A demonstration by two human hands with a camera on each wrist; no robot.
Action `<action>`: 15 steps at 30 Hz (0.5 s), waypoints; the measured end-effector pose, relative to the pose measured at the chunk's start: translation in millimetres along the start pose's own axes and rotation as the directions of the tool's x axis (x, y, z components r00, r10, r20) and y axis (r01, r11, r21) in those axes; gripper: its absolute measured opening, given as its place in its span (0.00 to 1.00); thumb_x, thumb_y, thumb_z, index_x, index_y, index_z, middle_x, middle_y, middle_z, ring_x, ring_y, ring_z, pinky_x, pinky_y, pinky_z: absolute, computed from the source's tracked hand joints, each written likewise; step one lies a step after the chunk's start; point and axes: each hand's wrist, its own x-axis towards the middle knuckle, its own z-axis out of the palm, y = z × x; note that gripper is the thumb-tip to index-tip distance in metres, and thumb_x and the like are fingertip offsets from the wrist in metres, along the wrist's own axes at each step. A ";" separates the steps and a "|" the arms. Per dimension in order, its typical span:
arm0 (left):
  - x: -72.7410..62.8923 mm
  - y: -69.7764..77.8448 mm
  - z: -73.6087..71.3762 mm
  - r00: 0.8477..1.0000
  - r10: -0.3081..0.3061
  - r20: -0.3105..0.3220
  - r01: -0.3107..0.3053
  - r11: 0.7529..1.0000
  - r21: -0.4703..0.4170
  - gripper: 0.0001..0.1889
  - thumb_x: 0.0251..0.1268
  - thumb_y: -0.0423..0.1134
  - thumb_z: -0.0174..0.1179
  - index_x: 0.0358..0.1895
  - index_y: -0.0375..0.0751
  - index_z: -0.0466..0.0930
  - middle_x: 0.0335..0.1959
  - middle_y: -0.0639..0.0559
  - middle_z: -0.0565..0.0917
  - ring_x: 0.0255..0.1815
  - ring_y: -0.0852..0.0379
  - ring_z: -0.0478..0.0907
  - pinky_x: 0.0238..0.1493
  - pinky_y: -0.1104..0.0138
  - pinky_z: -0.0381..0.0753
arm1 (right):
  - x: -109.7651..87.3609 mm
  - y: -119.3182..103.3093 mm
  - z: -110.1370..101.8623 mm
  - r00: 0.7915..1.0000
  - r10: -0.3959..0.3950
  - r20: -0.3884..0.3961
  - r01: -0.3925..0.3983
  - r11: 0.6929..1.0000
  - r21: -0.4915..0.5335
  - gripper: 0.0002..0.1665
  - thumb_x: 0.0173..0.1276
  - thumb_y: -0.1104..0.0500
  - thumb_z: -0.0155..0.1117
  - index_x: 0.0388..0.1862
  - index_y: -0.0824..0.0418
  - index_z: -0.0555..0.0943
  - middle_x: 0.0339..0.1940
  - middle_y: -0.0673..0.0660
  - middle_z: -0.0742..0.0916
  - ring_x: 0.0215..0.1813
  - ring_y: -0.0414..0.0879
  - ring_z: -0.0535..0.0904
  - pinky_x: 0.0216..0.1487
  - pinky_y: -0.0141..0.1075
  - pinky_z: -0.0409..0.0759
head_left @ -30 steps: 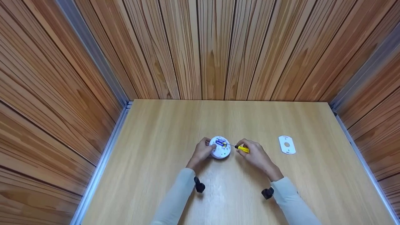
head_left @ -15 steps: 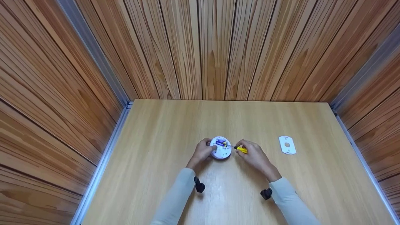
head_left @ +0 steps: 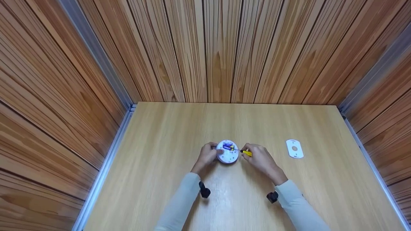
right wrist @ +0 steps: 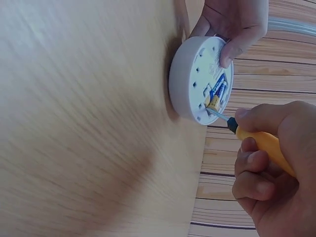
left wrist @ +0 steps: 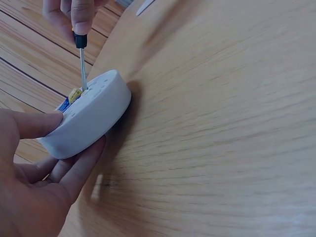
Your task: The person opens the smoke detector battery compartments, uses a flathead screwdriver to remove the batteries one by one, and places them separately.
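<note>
My left hand [head_left: 208, 154] grips a round white plastic device [right wrist: 183, 81] by its edge, thumb on the face and fingers beneath. The device is tilted, its perforated face turned up. Blue-and-yellow batteries [right wrist: 218, 94] sit in a recess in that face. With its fingers around the yellow handle, my right hand [head_left: 260, 160] holds a screwdriver [right wrist: 266, 148]. Its metal shaft [left wrist: 83, 66] reaches the device's face beside the yellow end of a battery. Whether the tip touches the battery or the recess wall, I cannot tell.
A flat white plate [head_left: 294, 149] with a round hole in its middle lies on the wooden table [head_left: 154, 166], right of my right hand. Wood-panelled walls [head_left: 221, 51] stand at the back and both sides, with metal rails along the side edges.
My right hand has moved slightly left with the screwdriver, bringing its handle closer to the device. The device has shifted slightly right in my left hand's grip.
</note>
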 end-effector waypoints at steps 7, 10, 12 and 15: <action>-1.4 -1.9 -0.8 0.999 0.050 0.004 -0.050 0.998 -0.035 0.16 0.65 0.33 0.69 0.54 0.33 0.83 0.41 0.49 0.80 0.39 0.57 0.78 0.36 0.71 0.78 | 3.9 -7.2 -4.1 0.999 -0.033 0.020 0.034 0.998 -0.060 0.13 0.72 0.62 0.74 0.52 0.63 0.87 0.50 0.61 0.92 0.46 0.49 0.87 0.54 0.49 0.89; -1.8 -2.4 -0.6 0.999 0.046 0.005 -0.046 0.998 -0.036 0.16 0.66 0.33 0.68 0.55 0.34 0.82 0.41 0.49 0.80 0.40 0.56 0.78 0.37 0.70 0.78 | 5.4 -9.3 -7.6 0.999 -0.037 0.032 0.039 0.997 -0.068 0.13 0.72 0.62 0.74 0.53 0.63 0.87 0.50 0.61 0.92 0.47 0.51 0.87 0.54 0.50 0.89; -2.1 -2.9 -0.2 0.999 0.040 0.008 -0.040 0.999 -0.030 0.15 0.67 0.34 0.68 0.55 0.35 0.81 0.42 0.49 0.80 0.40 0.56 0.78 0.38 0.70 0.78 | 6.0 -9.6 -9.0 0.999 -0.034 0.034 0.037 0.997 -0.069 0.13 0.71 0.61 0.74 0.53 0.62 0.88 0.50 0.61 0.92 0.48 0.51 0.88 0.55 0.51 0.88; -2.6 -4.2 -0.1 0.999 0.039 0.014 -0.039 0.999 -0.029 0.15 0.68 0.34 0.68 0.55 0.36 0.81 0.42 0.48 0.80 0.40 0.56 0.77 0.39 0.68 0.80 | 5.9 -9.3 -9.3 0.999 -0.024 0.042 0.027 0.998 -0.063 0.13 0.72 0.60 0.74 0.53 0.61 0.88 0.51 0.61 0.92 0.48 0.51 0.87 0.56 0.50 0.88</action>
